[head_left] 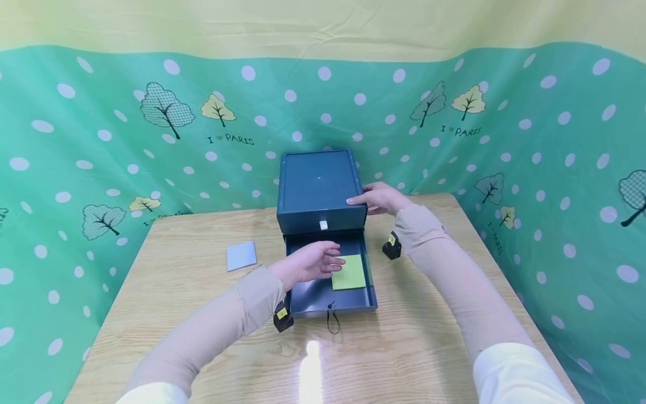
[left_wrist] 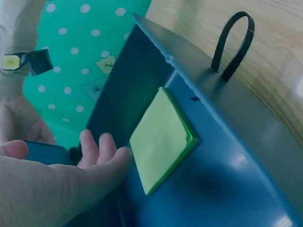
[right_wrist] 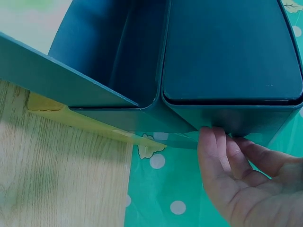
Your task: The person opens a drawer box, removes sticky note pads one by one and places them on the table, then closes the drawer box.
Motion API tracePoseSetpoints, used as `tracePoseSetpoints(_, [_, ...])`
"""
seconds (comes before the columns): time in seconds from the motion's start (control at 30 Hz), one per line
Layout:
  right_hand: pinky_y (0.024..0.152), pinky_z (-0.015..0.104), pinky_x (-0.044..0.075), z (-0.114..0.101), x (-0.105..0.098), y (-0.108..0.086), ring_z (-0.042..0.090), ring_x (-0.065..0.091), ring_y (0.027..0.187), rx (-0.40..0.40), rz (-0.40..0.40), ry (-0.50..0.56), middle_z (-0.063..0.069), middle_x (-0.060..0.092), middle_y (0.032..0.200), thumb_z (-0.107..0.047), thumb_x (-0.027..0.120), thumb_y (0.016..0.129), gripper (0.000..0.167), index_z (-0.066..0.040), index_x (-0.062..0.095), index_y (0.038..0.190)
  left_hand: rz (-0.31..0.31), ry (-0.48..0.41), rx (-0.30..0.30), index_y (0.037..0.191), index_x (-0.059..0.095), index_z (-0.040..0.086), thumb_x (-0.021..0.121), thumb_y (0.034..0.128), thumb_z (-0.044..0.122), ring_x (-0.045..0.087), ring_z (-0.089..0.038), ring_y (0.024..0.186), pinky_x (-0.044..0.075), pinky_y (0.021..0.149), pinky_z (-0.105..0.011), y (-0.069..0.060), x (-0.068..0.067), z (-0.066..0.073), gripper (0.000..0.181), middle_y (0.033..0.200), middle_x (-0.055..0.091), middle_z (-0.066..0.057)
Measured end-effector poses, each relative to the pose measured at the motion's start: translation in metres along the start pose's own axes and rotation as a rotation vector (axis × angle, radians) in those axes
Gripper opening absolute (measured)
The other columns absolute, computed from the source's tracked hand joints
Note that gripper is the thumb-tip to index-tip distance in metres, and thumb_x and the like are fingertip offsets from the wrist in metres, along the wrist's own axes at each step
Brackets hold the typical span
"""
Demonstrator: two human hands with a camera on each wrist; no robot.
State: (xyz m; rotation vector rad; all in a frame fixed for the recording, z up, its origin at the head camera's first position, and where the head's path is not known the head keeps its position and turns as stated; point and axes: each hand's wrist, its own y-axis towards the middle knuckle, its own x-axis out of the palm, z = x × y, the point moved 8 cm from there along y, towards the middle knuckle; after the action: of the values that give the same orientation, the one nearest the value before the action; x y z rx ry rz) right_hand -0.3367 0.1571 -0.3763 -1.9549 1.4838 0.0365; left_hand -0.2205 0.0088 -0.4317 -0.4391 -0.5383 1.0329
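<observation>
A dark blue two-drawer box (head_left: 319, 182) stands at the back of the table, its upper drawer closed and its lower drawer (head_left: 309, 301) pulled out. In that drawer lies a light green pad of sticky notes (head_left: 351, 274), also visible in the left wrist view as a thick square stack (left_wrist: 161, 142). My left hand (head_left: 308, 262) hovers over the drawer with loosely bent fingers, near the pad's left edge, holding nothing. My right hand (head_left: 381, 199) touches the box's right side; its fingertips rest against the side wall in the right wrist view (right_wrist: 246, 175).
A light blue square pad (head_left: 241, 256) lies on the wooden table (head_left: 187, 292), left of the box. The upper drawer has a white knob (head_left: 323, 225); a black loop pull (head_left: 333, 321) hangs from the lower drawer's front. A polka-dot curtain (head_left: 323, 106) surrounds the table.
</observation>
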Motion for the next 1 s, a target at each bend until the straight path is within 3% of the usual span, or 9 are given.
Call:
tracePoseSetpoints(0.2, [0.109, 0.044, 0.037, -0.002, -0.001, -0.001, 0.034, 0.035, 0.134, -0.008, -0.003, 0.0, 0.016, 0.029, 0.152, -0.032, 0.069, 0.086, 0.087, -0.002, 0.018, 0.15, 0.103, -0.019, -0.032, 0.141, 0.031, -0.002, 0.042, 0.0984, 0.026, 0.029, -0.041, 0.137, 0.023, 0.113, -0.057, 0.008, -0.005, -0.004, 0.052, 0.144, 0.034, -0.027])
tracePoseSetpoints(0.4, [0.108, 0.044, 0.039, -0.002, -0.001, -0.001, 0.035, 0.035, 0.134, -0.016, -0.009, 0.001, 0.016, 0.031, 0.151, -0.031, 0.069, 0.087, 0.084, -0.002, 0.02, 0.149, 0.176, -0.003, -0.076, 0.141, 0.042, 0.01, 0.046, 0.0971, 0.029, 0.016, -0.04, 0.141, 0.02, 0.109, -0.066, 0.017, -0.005, -0.005, 0.048, 0.154, 0.014, -0.022])
tracePoseSetpoints(0.57, [0.108, 0.044, 0.039, -0.001, 0.0, 0.0, 0.034, 0.036, 0.134, -0.003, -0.018, -0.013, 0.016, 0.031, 0.151, -0.032, 0.068, 0.087, 0.084, -0.002, 0.02, 0.149, 0.213, 0.011, -0.102, 0.142, 0.038, 0.009, 0.048, 0.0963, 0.03, 0.009, -0.041, 0.143, 0.018, 0.108, -0.068, 0.021, -0.007, -0.007, 0.052, 0.155, 0.007, -0.024])
tracePoseSetpoints(1.0, [0.108, 0.045, 0.038, 0.0, 0.0, -0.001, 0.034, 0.035, 0.134, 0.005, -0.006, -0.017, 0.016, 0.031, 0.151, -0.033, 0.069, 0.086, 0.087, -0.003, 0.018, 0.15, 0.246, 0.026, -0.131, 0.143, 0.033, 0.004, 0.05, 0.0944, 0.031, 0.015, -0.042, 0.139, 0.026, 0.104, -0.069, 0.024, -0.011, -0.018, 0.058, 0.153, 0.011, -0.026])
